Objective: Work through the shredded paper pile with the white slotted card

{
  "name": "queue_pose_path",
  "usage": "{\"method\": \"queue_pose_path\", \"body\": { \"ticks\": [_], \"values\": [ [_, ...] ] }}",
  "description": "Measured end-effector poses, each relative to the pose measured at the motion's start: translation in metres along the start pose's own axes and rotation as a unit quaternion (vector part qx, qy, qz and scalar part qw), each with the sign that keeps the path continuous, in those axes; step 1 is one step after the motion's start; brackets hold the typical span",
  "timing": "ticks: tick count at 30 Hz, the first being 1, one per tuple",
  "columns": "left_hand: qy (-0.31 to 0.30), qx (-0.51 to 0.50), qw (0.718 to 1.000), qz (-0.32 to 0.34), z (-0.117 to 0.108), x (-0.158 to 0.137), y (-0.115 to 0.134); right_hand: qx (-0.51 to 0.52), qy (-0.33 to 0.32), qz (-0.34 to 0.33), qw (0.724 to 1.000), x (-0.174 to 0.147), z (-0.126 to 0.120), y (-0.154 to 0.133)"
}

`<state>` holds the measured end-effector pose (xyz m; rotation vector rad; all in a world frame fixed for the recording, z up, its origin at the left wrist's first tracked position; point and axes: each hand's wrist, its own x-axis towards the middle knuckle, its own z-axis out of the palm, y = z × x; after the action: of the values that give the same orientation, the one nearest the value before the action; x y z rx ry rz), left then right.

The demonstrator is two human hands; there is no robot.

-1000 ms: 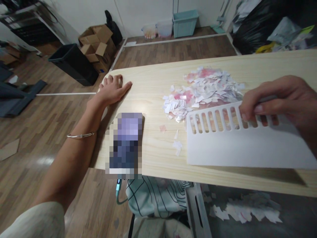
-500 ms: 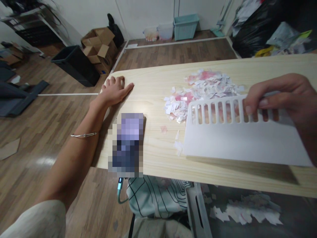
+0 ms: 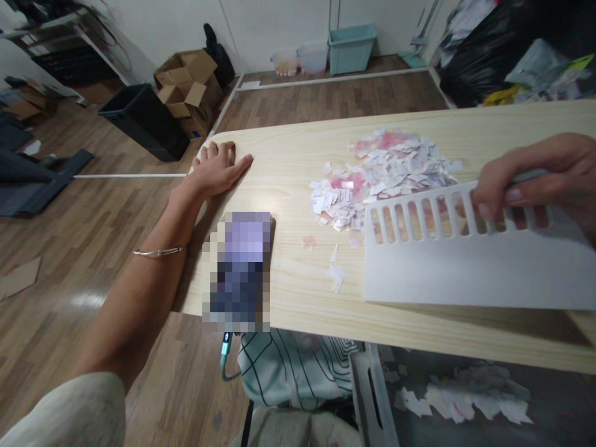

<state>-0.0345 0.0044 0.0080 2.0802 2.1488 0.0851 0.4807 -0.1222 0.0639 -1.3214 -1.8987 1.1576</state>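
Observation:
My left hand [image 3: 218,166] rests on the far left corner of the wooden table [image 3: 288,292], fingers spread and nothing in it. Over the table's right part, my right hand [image 3: 544,180] grips a white plastic panel [image 3: 465,273] by its slotted upper edge, fingers closed round the rim. The panel is tilted and hides the table behind it. Just beyond its left end lies a heap of small white and pink paper scraps [image 3: 400,164]. A few loose scraps [image 3: 336,276] are left of the panel. Nearer my left forearm sits a phone [image 3: 242,267], its screen blurred out.
A teal cable [image 3: 225,354] hangs from the phone over the front edge. Below the table, more paper pieces [image 3: 465,394] lie in a dark tray or drawer. Beyond stand a black bin [image 3: 144,121], cardboard boxes [image 3: 190,87], a teal tub [image 3: 351,49] and black bags [image 3: 493,56].
My right hand has moved a little to the right with the white panel, whose left edge uncovers more of the table and loose scraps. My left hand stays put.

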Motion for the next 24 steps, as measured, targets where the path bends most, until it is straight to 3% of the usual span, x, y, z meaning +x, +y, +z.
{"method": "queue_pose_path", "body": {
  "ticks": [6,15,19,24],
  "values": [
    [0.022,-0.005,1.0,0.001,0.012,0.011,-0.01,0.021,0.073,-0.006,0.997,0.0,0.035,-0.014],
    [0.045,-0.044,0.998,0.017,0.018,0.019,-0.021,-0.101,0.063,0.008,0.993,0.006,0.048,-0.012],
    [0.042,-0.035,0.998,0.016,0.017,0.017,-0.019,-0.125,0.041,0.006,0.991,0.005,0.043,-0.012],
    [0.023,-0.016,1.0,0.007,0.015,0.016,-0.018,-0.152,0.017,0.009,0.988,-0.001,0.012,-0.001]
  ]
}}
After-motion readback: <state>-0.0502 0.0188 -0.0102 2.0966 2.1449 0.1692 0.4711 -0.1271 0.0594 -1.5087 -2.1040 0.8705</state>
